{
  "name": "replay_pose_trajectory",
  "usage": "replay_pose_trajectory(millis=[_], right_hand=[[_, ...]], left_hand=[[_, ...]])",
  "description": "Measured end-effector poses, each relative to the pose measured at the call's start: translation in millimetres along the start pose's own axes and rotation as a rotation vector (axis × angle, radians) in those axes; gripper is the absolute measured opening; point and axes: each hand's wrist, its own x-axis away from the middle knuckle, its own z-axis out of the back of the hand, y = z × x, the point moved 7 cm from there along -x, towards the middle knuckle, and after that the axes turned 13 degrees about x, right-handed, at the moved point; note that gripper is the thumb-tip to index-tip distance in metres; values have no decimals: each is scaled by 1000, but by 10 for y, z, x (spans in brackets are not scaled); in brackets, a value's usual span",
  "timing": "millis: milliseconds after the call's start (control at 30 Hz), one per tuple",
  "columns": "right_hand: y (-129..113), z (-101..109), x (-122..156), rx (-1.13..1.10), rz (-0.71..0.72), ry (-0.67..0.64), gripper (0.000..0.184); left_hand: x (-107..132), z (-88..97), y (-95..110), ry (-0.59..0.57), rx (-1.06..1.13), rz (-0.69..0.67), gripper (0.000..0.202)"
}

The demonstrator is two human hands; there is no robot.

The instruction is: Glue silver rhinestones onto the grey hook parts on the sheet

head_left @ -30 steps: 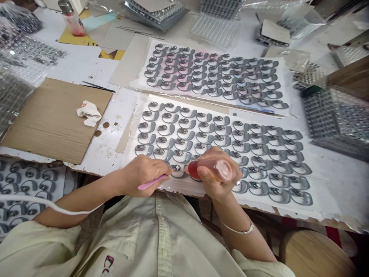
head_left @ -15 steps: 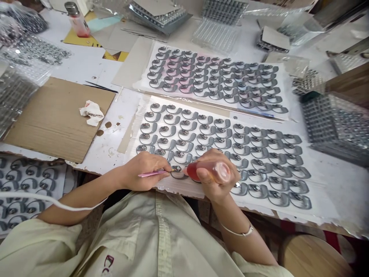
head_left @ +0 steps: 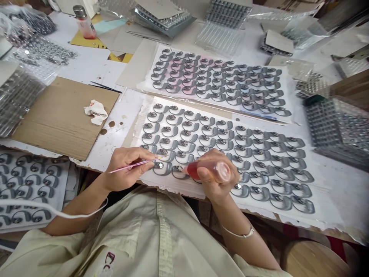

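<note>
My left hand (head_left: 129,167) pinches a thin pink brush (head_left: 127,168) with a yellowish band near its tip, held just above the front row of a white sheet (head_left: 161,184). My right hand (head_left: 217,175) is wrapped round a squeeze bottle (head_left: 209,170) of red liquid, tilted so that its nozzle points left and down. The nozzle end is at a grey ring-like piece (head_left: 180,172) with a round setting; whether they touch I cannot tell. Left of it, another ring-like piece (head_left: 162,167) shows a bright centre. Rows of similar pieces cover the sheet, some hidden behind my right hand.
Behind lies a second sheet (head_left: 225,80) of the same pieces. On the left are brown cardboard (head_left: 57,119) with crumpled tissue (head_left: 96,111), and a capped bottle (head_left: 85,25) farther back. Stacked clear trays (head_left: 334,127) stand right. A white cable (head_left: 52,209) crosses my left forearm.
My left hand has moved left with the brush, away from the piece by the nozzle, uncovering a piece in the front row. My right hand stays almost still with the bottle.
</note>
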Motion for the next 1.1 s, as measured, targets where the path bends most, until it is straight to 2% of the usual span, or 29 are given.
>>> replay_pose_trajectory(millis=[367,433,500,567,600,700,767,867,933,1033,1100], right_hand=[[36,-7,6,-21,3,37,10],[49,48,-18,-31,1,96,10],[104,204,-37,-56,-32,229,18],[237,416,-35,-95,-145,369,29],[337,501,-33,-136,-244,389,33],[627,624,-9,-303,-565,282,42],[708,657,-3,-366,-660,201,41],[711,673,-19,-365,-657,179,25],[694,624,-9,-365,-652,170,24],[631,556,22,-327,-594,169,31],[527,540,17,-160,-465,142,30]], left_hand=[[128,129,96,76,-99,-37,7],[142,122,157,75,-116,-61,9],[140,76,231,64,-135,-80,11],[121,-42,300,28,-153,-99,11],[111,-129,333,4,-155,-123,11],[97,-452,396,-58,-125,-244,13],[100,-683,366,-99,-105,-289,15],[121,-1006,281,-200,-173,-321,20],[137,-1146,242,-245,-239,-336,24],[147,-1239,217,-261,-295,-330,25],[149,-1275,220,-273,-327,-326,24]])
